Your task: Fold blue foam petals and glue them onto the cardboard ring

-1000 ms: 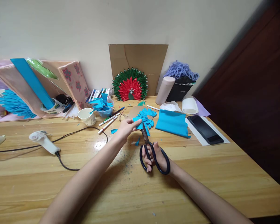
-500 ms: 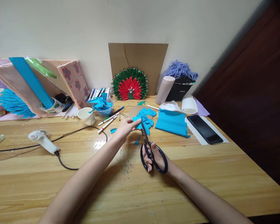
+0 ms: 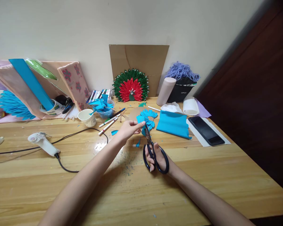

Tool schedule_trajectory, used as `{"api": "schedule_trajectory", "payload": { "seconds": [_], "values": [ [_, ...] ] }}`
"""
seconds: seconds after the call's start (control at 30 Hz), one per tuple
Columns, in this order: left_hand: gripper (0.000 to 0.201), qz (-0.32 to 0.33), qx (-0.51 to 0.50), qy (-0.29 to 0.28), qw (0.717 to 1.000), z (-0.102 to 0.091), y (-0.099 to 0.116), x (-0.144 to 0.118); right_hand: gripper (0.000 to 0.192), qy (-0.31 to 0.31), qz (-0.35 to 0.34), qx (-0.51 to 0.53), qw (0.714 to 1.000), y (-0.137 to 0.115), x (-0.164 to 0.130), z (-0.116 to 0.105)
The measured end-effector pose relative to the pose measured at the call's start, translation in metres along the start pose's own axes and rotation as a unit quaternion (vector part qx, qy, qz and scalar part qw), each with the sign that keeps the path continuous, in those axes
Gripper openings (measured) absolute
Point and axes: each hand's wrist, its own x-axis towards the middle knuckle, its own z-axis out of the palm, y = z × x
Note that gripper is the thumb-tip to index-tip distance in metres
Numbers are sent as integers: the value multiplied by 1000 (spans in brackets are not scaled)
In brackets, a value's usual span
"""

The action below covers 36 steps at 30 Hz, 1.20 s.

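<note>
My left hand (image 3: 127,130) pinches a small piece of blue paper (image 3: 141,121) above the wooden table (image 3: 202,175). My right hand (image 3: 158,157) grips black-handled scissors (image 3: 152,150), whose blades point up into that blue piece. Just behind it lies a fan of blue paper petals (image 3: 149,116) on a cardboard piece. A small blue offcut (image 3: 138,143) lies on the table below the paper, and another blue scrap (image 3: 114,132) lies left of my left hand.
A folded blue sheet (image 3: 173,124), a phone (image 3: 206,131) and paper rolls lie at right. A glue gun (image 3: 43,142) with its cord lies at left. A paper cup (image 3: 86,117), markers, a bowl of blue scraps and a red-green paper fan (image 3: 131,85) stand behind.
The scissor handles have come together and the blades have pushed further up into the blue paper. My left hand has shifted slightly right with the piece.
</note>
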Motion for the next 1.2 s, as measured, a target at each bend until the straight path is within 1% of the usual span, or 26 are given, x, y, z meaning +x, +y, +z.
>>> {"api": "schedule_trajectory", "payload": {
  "seconds": [0.07,0.2,0.33,0.6,0.83,0.93,1.07,1.2],
  "values": [
    [33,-1,14,-14,1000,0,2,-1,74,-8,6,10,1000,-2,0,0],
    [29,-8,14,-18,1000,0,2,0,77,-26,11,34,999,-5,0,-1],
    [28,-19,12,-35,999,-1,2,1,78,-25,13,36,999,-5,0,-1],
    [28,-13,20,-36,999,-1,4,-1,75,-28,7,34,999,-1,1,-3],
    [26,-12,13,-41,999,-3,2,1,70,0,3,10,1000,1,0,-4],
    [27,-15,1,-48,999,-3,2,1,71,6,-7,-11,1000,-1,-1,-2],
    [27,-20,-1,-75,997,-3,0,1,77,4,-22,-22,1000,-3,-3,0],
    [26,-17,8,-93,996,-2,0,-2,77,8,-24,-13,1000,-2,-2,0]
  ]
}}
